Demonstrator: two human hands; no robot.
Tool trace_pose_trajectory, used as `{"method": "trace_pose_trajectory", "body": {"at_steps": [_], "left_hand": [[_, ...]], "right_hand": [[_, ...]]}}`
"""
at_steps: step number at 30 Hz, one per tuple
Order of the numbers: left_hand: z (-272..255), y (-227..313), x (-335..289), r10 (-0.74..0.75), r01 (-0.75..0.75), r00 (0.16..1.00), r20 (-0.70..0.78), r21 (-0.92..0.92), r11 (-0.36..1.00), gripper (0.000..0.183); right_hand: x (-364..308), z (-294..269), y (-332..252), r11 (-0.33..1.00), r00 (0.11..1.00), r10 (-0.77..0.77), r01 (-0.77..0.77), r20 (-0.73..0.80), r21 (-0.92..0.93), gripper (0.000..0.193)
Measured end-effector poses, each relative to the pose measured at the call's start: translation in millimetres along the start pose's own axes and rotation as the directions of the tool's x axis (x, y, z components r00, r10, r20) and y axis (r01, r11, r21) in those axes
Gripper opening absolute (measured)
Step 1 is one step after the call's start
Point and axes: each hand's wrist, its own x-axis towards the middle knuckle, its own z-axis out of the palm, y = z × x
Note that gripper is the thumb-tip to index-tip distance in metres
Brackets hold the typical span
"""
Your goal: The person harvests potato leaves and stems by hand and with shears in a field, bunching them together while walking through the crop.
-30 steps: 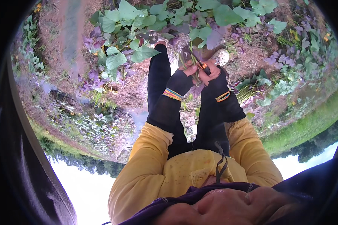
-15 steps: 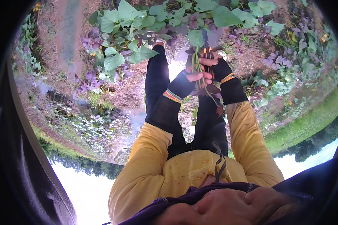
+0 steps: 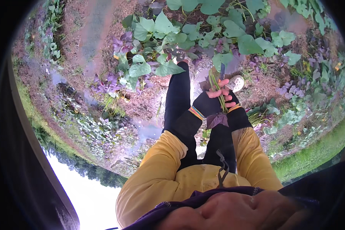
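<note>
Green and thin, the bundle of stems (image 3: 218, 92) runs in a slightly fanned sheaf from above the knuckles down through both hands, with a dark purple, pointed leaf (image 3: 217, 119) hanging at its lower end just between the wrists. The left hand (image 3: 211, 100), in a black fingerless glove with a striped cuff, is curled around the stems with its bare fingers wrapped over them. The right hand (image 3: 228, 100), gloved the same way, is closed against the bundle from the other side, touching the left hand; a narrow dark blade-like tool (image 3: 222, 71) stands up above the fingers, though which hand grips it cannot be told. The bundle sits in front of the person's black trouser legs, above yellow sleeves (image 3: 157, 168). A pale shoe (image 3: 237, 82) shows just beside the hands, and broad green leaves (image 3: 157, 46) mixed with purple ones cover the ground beyond
</note>
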Motion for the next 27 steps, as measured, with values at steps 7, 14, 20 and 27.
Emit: {"method": "trace_pose_trajectory", "body": {"at_steps": [7,14,20,27], "left_hand": [[-36.2,38.2,25.6,0.097,-0.083,0.993,0.062,-0.203,0.976,0.025],[-36.3,115.6,19.4,0.402,-0.435,0.86,-0.313,-0.039,0.899,0.036],[-27.7,147.1,32.4,0.403,-0.427,0.803,-0.438,0.047,0.903,0.038],[-32.4,176.6,34.4,0.433,-0.5,0.715,-0.549,0.03,0.865,0.033]], "right_hand": [[28.3,82.9,-26.0,0.52,0.732,-0.643,0.201,-0.226,-0.83,0.027],[190.8,233.2,-77.6,0.03,0.732,-0.674,0.155,0.094,-0.987,0.034],[386.3,283.7,-106.5,0.339,0.872,-0.483,0.1,-0.082,-0.936,0.042],[369.1,288.2,-151.1,0.669,0.925,-0.38,0.287,0.016,-0.685,0.021]]}}
